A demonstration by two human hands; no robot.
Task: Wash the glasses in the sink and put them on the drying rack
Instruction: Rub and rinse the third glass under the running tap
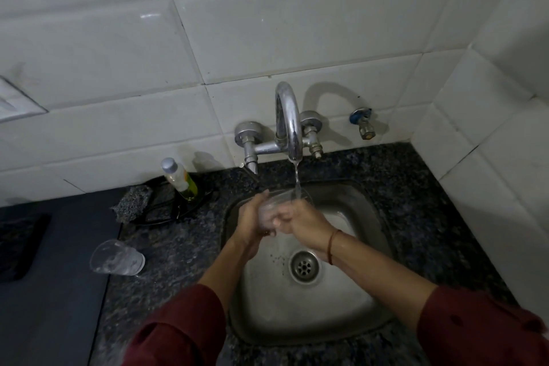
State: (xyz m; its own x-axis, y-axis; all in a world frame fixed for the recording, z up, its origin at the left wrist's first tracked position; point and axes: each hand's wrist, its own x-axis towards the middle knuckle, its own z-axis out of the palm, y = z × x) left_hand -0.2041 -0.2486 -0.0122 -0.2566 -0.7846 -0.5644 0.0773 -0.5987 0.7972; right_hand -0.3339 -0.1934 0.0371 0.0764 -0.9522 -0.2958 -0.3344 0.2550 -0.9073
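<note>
Glass in hands: clear, held over the steel sink with its mouth tipped up and to the right, under the stream of water running from the curved tap
Left hand: cups the glass from the left side, fingers curled round its wall
Right hand: grips the glass from the right, fingers wrapped round its lower part; a thin cord sits on the wrist
Second glass: clear, lying on its side on the dark speckled counter, left of the sink, well apart from the hands
Soap bottle: leaning at the back of the counter, near the wall tiles, left of the tap
Scrubber: grey pad just left of the bottle
Sleeves: dark red, both pushed up the forearms
</note>
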